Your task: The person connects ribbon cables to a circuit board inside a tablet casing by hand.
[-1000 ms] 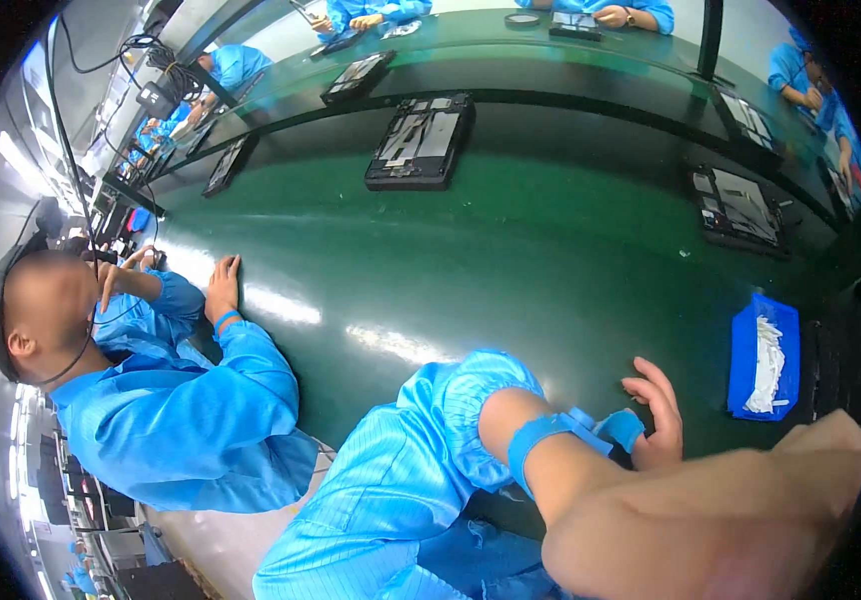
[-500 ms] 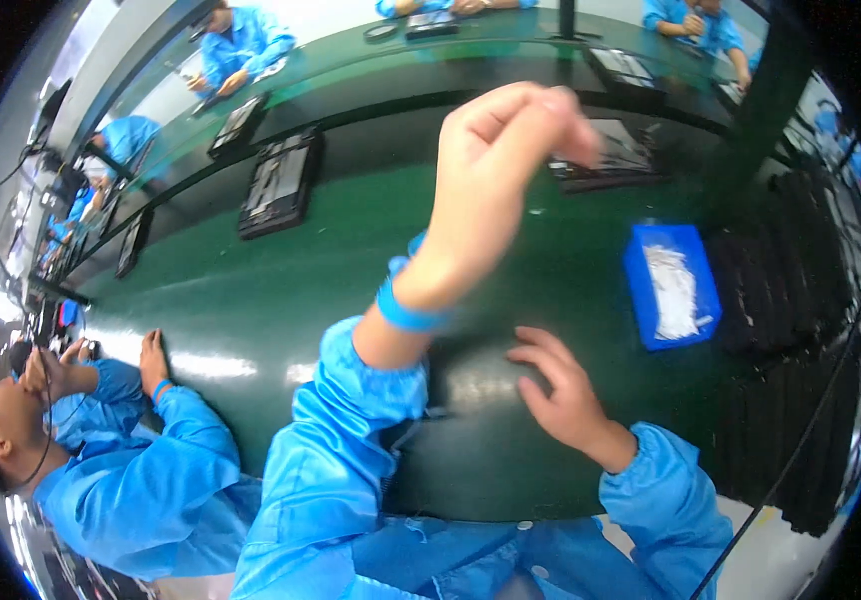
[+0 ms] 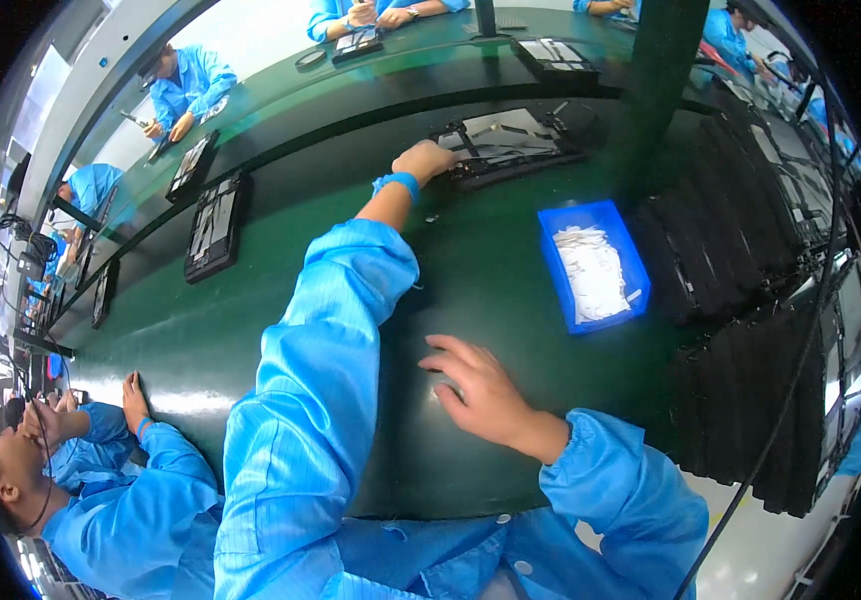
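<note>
My left hand point(image 3: 425, 161) reaches far forward, its fingers closed at the left end of a black tray point(image 3: 471, 178) that carries flat grey parts. The fingertips are partly hidden against the tray's edge. A blue band circles the left wrist. Nearer to me, my right hand point(image 3: 489, 396) hovers over or rests on the green table point(image 3: 301, 290), with fingers apart and nothing in them. To its right stands a blue bin point(image 3: 623, 318) full of small white strips.
Tall stacks of black trays point(image 3: 751, 410) crowd the right side. Another black tray of parts point(image 3: 216, 230) lies at the left. A green post point(image 3: 659, 90) rises behind the bin. A co-worker point(image 3: 131, 500) sits at my left; others work across the table.
My left hand has come down from mid-air to the far tray's left end. The view has swung right, so the bin and stacks sit further left. My right hand stays open.
</note>
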